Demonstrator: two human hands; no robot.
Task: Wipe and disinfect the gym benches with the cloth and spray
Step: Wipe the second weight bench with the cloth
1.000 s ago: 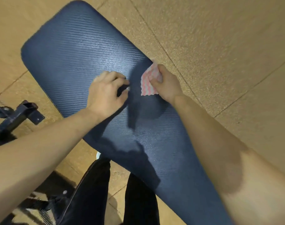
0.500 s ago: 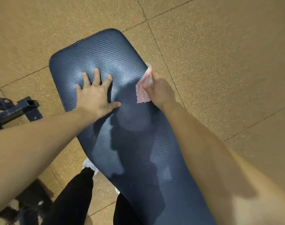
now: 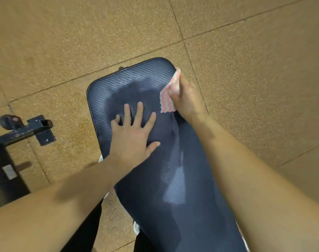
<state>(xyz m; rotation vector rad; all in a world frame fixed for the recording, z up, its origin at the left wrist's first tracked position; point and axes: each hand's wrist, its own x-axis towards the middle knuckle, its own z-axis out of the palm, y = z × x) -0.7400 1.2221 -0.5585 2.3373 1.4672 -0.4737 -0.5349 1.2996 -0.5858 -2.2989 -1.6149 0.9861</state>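
Head camera: my right hand [image 3: 188, 100] grips the cloth [image 3: 167, 96] at the far right corner of the bench [image 3: 107, 91], whose far edge runs leftward beyond my flat left hand [image 3: 133, 140], fingers [image 3: 139, 113] splayed.

- The counter [image 3: 187, 206] runs off the bottom edge, its near end unseen
- The right hand [image 3: 188, 99] hides part of the cloth [image 3: 166, 101] at the counter's far right corner
- A dark metal frame [image 3: 24, 132] is cut by the left edge; its pale label [image 3: 9, 171] is too small to read
- Dark trousers [image 3: 87, 233] are mostly hidden under the counter
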